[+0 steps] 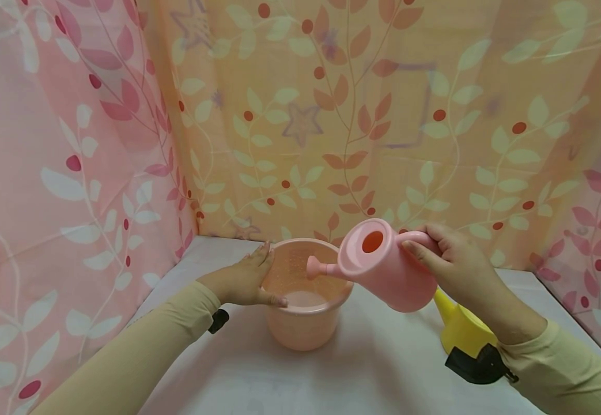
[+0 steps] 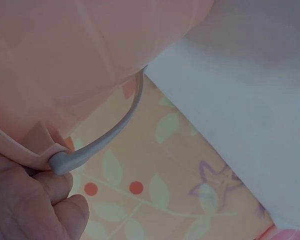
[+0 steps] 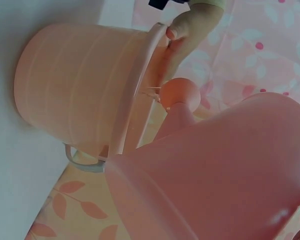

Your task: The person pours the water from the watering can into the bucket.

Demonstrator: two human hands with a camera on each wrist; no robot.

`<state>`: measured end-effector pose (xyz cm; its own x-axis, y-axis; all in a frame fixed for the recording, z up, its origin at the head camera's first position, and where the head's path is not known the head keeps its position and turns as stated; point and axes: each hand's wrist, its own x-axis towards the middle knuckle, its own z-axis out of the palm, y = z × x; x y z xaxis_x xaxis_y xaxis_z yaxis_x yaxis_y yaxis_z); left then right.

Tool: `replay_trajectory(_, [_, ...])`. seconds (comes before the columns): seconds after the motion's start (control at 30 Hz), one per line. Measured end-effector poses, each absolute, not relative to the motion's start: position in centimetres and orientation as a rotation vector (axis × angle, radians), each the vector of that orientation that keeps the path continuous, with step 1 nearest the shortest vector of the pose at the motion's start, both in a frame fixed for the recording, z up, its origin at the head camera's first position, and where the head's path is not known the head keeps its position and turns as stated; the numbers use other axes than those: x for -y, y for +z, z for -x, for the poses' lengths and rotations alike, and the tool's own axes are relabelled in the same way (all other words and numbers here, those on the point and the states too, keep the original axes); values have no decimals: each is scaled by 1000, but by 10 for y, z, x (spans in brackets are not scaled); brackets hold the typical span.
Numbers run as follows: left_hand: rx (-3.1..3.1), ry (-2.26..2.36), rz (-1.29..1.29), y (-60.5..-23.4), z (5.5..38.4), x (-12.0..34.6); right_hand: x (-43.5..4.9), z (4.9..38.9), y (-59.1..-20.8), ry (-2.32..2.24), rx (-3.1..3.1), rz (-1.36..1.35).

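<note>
A pink watering can (image 1: 409, 282) is tilted to the left, gripped by its handle in my right hand (image 1: 456, 265). Its round sprinkler head (image 3: 180, 94) sits over the opening of a peach plastic bucket (image 1: 302, 331), and thin water streams leave it in the right wrist view. My left hand (image 1: 243, 276) holds the bucket's left rim, thumb over the near edge. In the left wrist view, bent fingers (image 2: 70, 215) lie by the rim beside the grey bail handle (image 2: 105, 142). The bucket stands upright on the white table.
A yellow watering can (image 1: 466, 331) stands on the table (image 1: 279, 386) behind my right forearm, partly hidden. Patterned fabric (image 1: 300, 115) with leaves and dots hangs along the back and both sides. Black straps with small devices (image 1: 476, 364) are on both wrists.
</note>
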<state>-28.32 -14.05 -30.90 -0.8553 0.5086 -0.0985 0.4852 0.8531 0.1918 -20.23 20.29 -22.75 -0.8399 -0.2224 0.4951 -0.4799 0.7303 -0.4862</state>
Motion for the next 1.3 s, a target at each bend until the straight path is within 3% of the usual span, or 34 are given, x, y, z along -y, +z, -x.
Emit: replay_trajectory(1.3, [-2894, 208, -802, -308, 283, 140, -206, 203, -228, 837, 2505, -557])
